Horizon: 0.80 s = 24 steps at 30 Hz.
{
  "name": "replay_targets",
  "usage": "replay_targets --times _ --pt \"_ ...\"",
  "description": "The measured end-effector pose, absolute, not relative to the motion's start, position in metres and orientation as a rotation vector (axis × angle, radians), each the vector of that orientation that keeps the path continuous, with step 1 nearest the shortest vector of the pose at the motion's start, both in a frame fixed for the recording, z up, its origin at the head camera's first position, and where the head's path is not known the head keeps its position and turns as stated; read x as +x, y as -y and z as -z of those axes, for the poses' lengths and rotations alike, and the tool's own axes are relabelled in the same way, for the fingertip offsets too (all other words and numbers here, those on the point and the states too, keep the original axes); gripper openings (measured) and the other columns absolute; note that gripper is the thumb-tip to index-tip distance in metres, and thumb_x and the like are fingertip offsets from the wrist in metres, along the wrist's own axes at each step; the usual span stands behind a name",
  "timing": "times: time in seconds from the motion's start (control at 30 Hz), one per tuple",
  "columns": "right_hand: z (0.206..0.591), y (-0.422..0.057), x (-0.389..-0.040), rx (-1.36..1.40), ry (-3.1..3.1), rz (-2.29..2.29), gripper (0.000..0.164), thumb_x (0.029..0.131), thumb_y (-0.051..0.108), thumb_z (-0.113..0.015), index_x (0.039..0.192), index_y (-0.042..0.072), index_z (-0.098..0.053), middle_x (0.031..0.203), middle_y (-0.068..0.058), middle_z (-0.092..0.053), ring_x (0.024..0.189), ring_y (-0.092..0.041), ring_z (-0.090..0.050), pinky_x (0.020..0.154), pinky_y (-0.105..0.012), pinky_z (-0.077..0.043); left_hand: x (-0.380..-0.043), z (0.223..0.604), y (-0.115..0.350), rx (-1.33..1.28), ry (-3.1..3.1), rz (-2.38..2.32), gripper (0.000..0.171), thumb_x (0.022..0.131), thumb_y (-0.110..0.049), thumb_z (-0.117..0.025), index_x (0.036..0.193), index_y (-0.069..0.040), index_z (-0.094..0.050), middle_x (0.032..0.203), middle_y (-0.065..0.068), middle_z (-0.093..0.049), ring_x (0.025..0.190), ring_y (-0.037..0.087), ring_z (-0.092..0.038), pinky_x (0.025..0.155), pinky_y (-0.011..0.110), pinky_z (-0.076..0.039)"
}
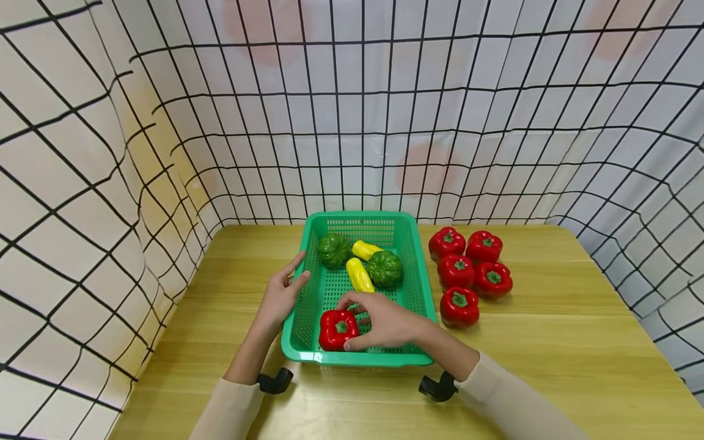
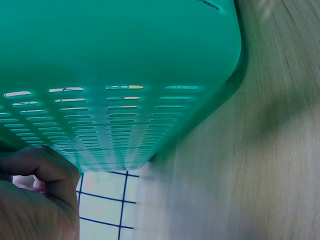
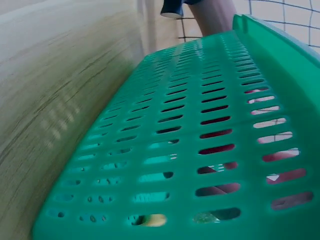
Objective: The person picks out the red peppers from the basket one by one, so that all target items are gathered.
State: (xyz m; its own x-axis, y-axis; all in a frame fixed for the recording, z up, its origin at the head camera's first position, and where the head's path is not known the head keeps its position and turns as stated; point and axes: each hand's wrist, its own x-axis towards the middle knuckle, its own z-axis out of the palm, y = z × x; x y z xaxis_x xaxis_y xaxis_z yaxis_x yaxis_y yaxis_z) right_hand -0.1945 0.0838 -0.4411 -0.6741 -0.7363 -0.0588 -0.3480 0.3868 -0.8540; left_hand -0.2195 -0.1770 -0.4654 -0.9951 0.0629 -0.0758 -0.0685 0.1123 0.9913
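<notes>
A green plastic basket (image 1: 425, 287) with slotted walls stands on the table in the head view. My left hand (image 1: 280, 297) holds its left rim, thumb over the edge and fingers along the outside. Inside the basket, near its front left corner, my right hand (image 1: 385, 321) grips a red bell pepper (image 1: 337, 329) between thumb and fingers. Behind it lie two round, ribbed dark green vegetables, one at left (image 1: 333, 250) and one at right (image 1: 384, 269), with two glossy yellow elongated pieces, the nearer one (image 1: 359, 275) partly behind my right hand. Basket walls mostly block the right wrist view.
Several more red bell peppers (image 1: 456, 271) sit grouped on the wooden table (image 1: 550, 342), just right of the basket. A black wire grid (image 1: 363, 130) over white sheeting encloses the back and both sides. Black wrist mounts (image 1: 438, 387) hang below the forearms.
</notes>
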Motion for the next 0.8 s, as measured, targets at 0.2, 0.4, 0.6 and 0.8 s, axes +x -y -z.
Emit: replay_targets --times 0.2,0.4,0.6,0.8 --pt "0.437 -0.089 -0.192 -0.940 -2.206 1.388 0.062 0.084 0.025 -0.085 0.139 0.016 -0.056 0.139 -0.001 -0.056 0.122 -0.029 -0.059 0.092 -0.034 -0.061 -0.219 0.463 0.176 -0.022 -2.259 -2.040 0.052 0.106 -0.030 -0.059 0.155 -0.039 -0.045 0.076 0.021 -0.065 0.077 0.037 -0.073 0.075 0.054 -0.063" --pt "0.432 -0.093 -0.194 -0.937 -2.259 1.497 0.064 0.082 0.022 -0.086 0.139 0.020 -0.057 0.140 0.003 -0.058 0.130 -0.029 -0.057 0.093 -0.040 -0.062 -0.218 0.460 0.177 -0.034 -2.259 -2.028 0.053 0.106 -0.030 -0.059 0.156 -0.039 -0.044 0.089 0.027 -0.068 0.082 0.039 -0.074 0.077 0.055 -0.063" --pt "0.429 -0.097 -0.194 -0.936 -2.294 1.543 0.062 0.082 0.022 -0.086 0.137 0.024 -0.059 0.132 0.005 -0.065 0.127 -0.024 -0.061 0.100 -0.043 -0.059 -0.218 0.459 0.178 -0.039 -2.257 -2.025 0.053 0.106 -0.031 -0.060 0.156 -0.040 -0.044 0.093 0.031 -0.068 0.083 0.041 -0.074 0.077 0.057 -0.063" --pt "0.427 -0.105 -0.192 -0.902 -2.234 1.646 0.065 0.082 0.018 -0.086 0.140 0.024 -0.058 0.137 -0.002 -0.063 0.125 -0.029 -0.060 0.088 -0.038 -0.064 -0.219 0.462 0.177 -0.035 -2.247 -2.027 0.053 0.106 -0.030 -0.060 0.156 -0.039 -0.044 0.095 0.034 -0.067 0.082 0.038 -0.074 0.075 0.053 -0.064"
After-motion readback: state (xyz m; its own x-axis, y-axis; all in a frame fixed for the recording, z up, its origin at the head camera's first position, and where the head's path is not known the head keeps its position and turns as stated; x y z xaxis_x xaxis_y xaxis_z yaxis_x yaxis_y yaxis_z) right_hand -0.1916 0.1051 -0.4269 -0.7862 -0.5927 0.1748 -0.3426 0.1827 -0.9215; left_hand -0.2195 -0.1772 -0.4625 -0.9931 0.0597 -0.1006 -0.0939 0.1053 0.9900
